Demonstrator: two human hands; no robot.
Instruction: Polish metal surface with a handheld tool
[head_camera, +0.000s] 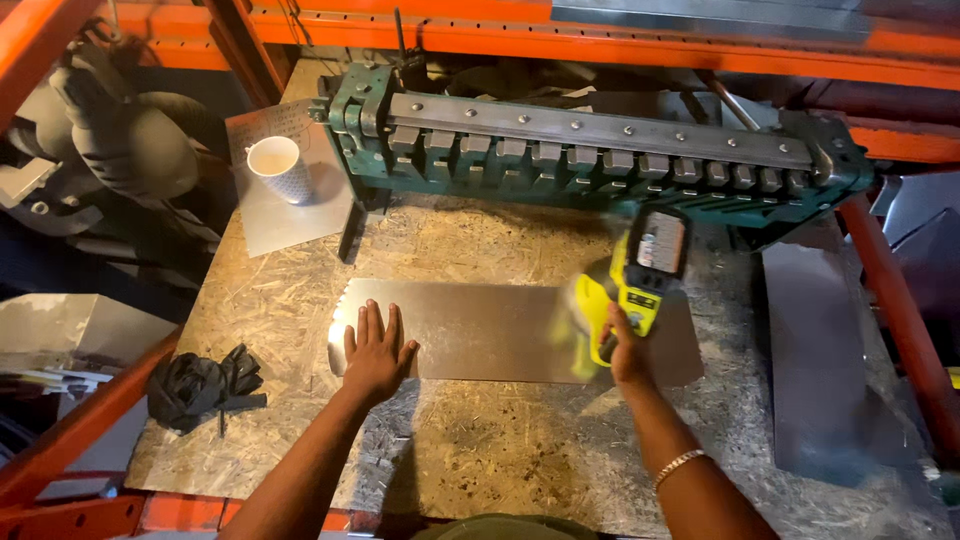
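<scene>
A flat sheet of grey metal (490, 330) lies on the chipboard bench top (480, 450). My left hand (377, 350) rests palm down on the sheet's left end, fingers spread. My right hand (625, 350) grips the handle of a yellow-green cordless power tool (630, 285), held over the right part of the sheet; the tool is blurred. Behind the sheet stands a green metal bending brake (590, 150) with a row of steel fingers.
A white cup (277, 166) stands on a small metal plate (285, 215) at the back left. Black gloves (200, 385) lie at the bench's left edge. Another metal sheet (820, 350) lies at the right. Orange rack beams (900, 310) frame the bench.
</scene>
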